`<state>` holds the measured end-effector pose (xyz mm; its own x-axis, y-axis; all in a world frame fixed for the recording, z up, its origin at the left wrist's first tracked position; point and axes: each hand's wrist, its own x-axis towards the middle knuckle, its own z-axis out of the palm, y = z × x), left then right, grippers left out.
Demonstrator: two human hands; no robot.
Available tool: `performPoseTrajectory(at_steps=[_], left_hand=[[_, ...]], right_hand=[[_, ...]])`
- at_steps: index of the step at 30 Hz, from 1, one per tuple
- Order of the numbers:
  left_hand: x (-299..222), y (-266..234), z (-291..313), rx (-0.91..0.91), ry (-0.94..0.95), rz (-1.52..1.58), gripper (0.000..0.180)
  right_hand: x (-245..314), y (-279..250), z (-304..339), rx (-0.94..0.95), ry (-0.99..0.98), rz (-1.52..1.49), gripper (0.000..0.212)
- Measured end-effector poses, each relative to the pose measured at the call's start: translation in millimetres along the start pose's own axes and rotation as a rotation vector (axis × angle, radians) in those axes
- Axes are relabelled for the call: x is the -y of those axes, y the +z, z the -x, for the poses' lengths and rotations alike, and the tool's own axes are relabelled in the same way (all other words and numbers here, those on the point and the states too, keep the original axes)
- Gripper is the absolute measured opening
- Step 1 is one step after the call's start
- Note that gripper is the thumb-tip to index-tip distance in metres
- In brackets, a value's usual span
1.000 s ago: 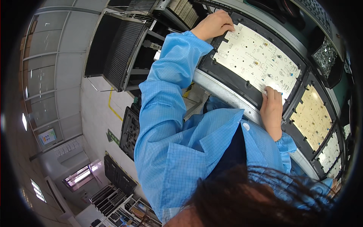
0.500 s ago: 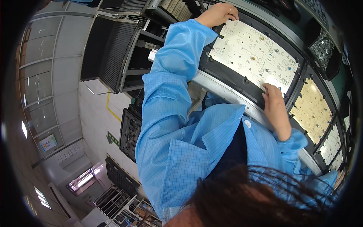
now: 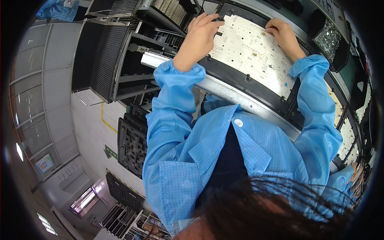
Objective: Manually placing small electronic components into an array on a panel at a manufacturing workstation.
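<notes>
A white circuit board (image 3: pixel 256 56) lies in a black carrier (image 3: pixel 240 86) on a metal-edged line in front of me. My left hand (image 3: pixel 200 34) is at the board's far left corner, fingers curled over its edge and touching the carrier. My right hand (image 3: pixel 284 34) rests on the board's far edge further right, fingers bent down onto it. Both arms are in blue sleeves. What is under the fingertips is hidden.
More boards in carriers (image 3: pixel 348 136) follow along the line to the right. A tray of small shiny parts (image 3: pixel 328 36) sits beyond the board. Black slatted racks (image 3: pixel 108 52) and a black tray (image 3: pixel 132 148) stand to the left. Another person's blue sleeve (image 3: pixel 56 8) shows at top left.
My right hand has moved from the board's near right end to its far edge. My left hand stays at the far left corner. The view has shifted closer over the board.
</notes>
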<state>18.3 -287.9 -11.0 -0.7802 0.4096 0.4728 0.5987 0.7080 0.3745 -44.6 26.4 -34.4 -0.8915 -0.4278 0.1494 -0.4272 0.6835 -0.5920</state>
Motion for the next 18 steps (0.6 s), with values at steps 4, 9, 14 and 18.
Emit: performPoseTrajectory(at_steps=[4, 9, 14, 18], left_hand=[[-39, -37, -2, 0.091, -0.358, 0.805, 0.026], [-165, -75, -62, -0.146, 0.568, 1.655, 0.062], [-228, -76, -100, -0.254, 0.623, 1.823, 0.056], [-318, -62, -135, -0.182, 0.505, 1.998, 0.041]], right_hand=[[-1, -4, 0, 0.024, -0.119, -0.037, 0.011], [13, -65, 40, -0.351, -0.183, 0.193, 0.017], [-29, -159, 100, -0.535, 0.636, 0.45, 0.023], [-55, -148, 81, -0.204, 0.578, 0.276, 0.049]])
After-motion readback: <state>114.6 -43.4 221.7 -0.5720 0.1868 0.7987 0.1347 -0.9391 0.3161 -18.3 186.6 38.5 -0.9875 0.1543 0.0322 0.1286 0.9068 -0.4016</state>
